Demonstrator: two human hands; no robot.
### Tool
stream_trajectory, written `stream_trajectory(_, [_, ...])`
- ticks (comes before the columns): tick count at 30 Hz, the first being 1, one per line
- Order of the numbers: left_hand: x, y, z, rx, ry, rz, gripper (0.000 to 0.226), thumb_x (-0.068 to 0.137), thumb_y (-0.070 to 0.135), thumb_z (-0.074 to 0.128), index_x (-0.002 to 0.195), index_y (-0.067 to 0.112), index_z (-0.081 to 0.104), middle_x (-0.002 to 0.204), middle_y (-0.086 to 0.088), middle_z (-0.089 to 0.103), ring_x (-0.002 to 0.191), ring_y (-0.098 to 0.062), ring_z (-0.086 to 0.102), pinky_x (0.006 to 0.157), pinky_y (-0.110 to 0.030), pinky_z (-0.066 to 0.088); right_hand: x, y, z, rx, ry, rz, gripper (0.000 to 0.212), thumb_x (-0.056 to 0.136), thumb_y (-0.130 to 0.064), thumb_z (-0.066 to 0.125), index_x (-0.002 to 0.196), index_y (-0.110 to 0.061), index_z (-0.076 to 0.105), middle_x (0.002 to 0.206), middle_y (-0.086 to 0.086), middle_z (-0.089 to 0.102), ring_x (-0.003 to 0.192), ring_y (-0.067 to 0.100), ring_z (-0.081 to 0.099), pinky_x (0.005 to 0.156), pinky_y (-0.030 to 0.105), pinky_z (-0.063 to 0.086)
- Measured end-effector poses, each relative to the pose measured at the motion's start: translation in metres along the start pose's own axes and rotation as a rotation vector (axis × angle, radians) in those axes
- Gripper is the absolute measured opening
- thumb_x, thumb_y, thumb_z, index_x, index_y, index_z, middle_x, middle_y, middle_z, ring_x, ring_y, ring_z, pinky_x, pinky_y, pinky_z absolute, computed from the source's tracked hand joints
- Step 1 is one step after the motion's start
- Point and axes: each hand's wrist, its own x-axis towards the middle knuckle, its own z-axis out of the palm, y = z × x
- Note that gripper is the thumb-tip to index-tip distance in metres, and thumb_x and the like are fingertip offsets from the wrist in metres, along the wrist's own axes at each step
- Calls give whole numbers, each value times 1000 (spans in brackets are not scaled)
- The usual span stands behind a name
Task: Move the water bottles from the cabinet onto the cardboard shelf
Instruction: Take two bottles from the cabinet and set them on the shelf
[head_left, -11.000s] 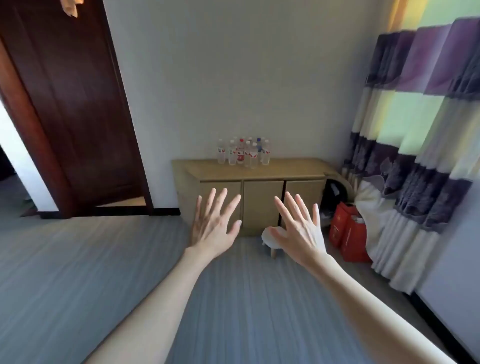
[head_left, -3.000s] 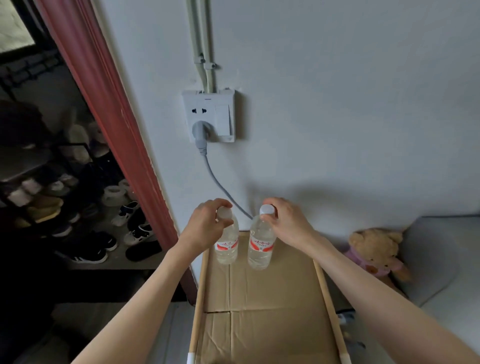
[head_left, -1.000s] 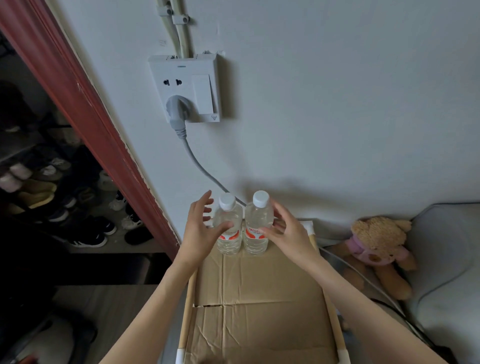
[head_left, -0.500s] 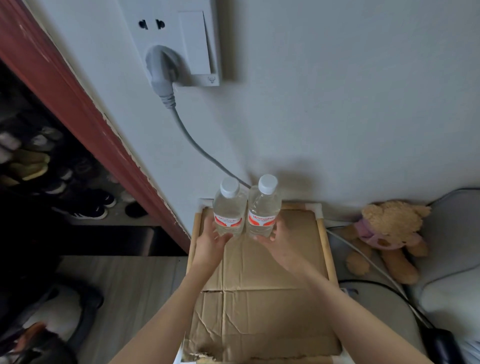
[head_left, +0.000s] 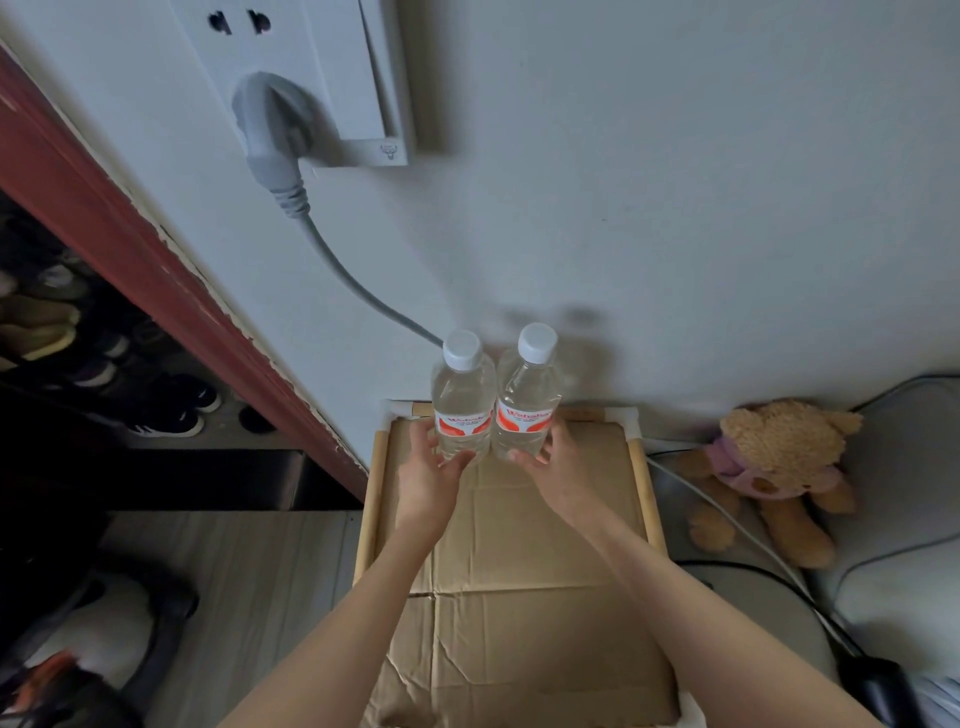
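Near edge of the cardboard shelf (head_left: 519, 623): creased brown board, framed by pale wooden rails with white corner joints. Both forearms reach over it from the near side toward the far edge.

Left hand (head_left: 428, 475): palm turned inward, fingers spread and relaxed, fingertips at the lower part of the left water bottle (head_left: 462, 410). The grip is loose, not wrapped round the bottle; whether the fingertips actually touch the plastic cannot be told.

Right hand (head_left: 563, 467): mirrors the left, fingers extended and slightly parted, cupped beside the base of the right water bottle (head_left: 525, 405). Grip likewise spread; contact uncertain.

The two bottles stand upright at the far edge of the shelf, left of its middle, side by side and touching. Clear, filled, white caps, red-and-white labels.

Behind them: pale wall (head_left: 675, 208). A white wall socket (head_left: 306, 78) high on the left holds a grey plug (head_left: 270, 140); its grey cable (head_left: 363, 291) runs down and passes behind the left bottle.

Off the shelf's right side: a tan teddy bear (head_left: 769, 467) in a purple garment sits on the floor against a light cushion (head_left: 909, 467), with dark and white cords running past it. Off the left side: a red-brown door frame (head_left: 156, 270), and beyond it dim racks of shoes (head_left: 104, 374).
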Motion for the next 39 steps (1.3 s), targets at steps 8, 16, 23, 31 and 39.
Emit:
stream_trajectory(8, [3, 0, 2, -50, 4, -1, 41, 79, 11, 66, 111, 23, 42, 104, 1, 56, 104, -24, 57, 90, -44, 47, 5, 5, 0, 62, -32, 61, 59, 79, -19, 69, 128, -18, 37, 118, -10, 50, 115, 9, 47, 99, 27, 37])
stream_trajectory(16, [3, 0, 0, -54, -41, 20, 50, 81, 10, 64, 122, 20, 36, 109, 1, 55, 96, -18, 58, 85, -38, 48, 2, 6, 2, 60, 6, 83, 72, 77, -26, 71, 134, -16, 28, 136, -3, 46, 123, 13, 45, 99, 29, 37])
stream_trajectory(23, [4, 4, -6, -37, -92, 31, 51, 82, 6, 62, 124, 16, 35, 106, 5, 53, 106, -22, 57, 91, -36, 45, -2, 1, 9, 20, 86, 102, 72, 77, -26, 71, 135, -16, 29, 140, 3, 44, 125, 20, 46, 99, 34, 39])
stream_trajectory(31, [4, 3, -8, -16, -101, 34, 53, 82, 8, 63, 124, 15, 32, 106, 3, 51, 107, -22, 56, 93, -37, 45, -5, -2, 10, -15, 103, 99, 65, 77, -29, 70, 130, -16, 35, 133, 4, 50, 121, 21, 49, 97, 36, 41])
stream_trajectory(39, [-1, 10, -21, 73, -185, 22, 77, 81, 17, 66, 140, 15, 17, 140, -9, 40, 126, -21, 42, 94, -23, 32, -25, -8, 0, -62, 20, 120, 90, 76, -45, 68, 144, -21, 14, 152, 0, 25, 138, 20, 26, 111, 39, 26])
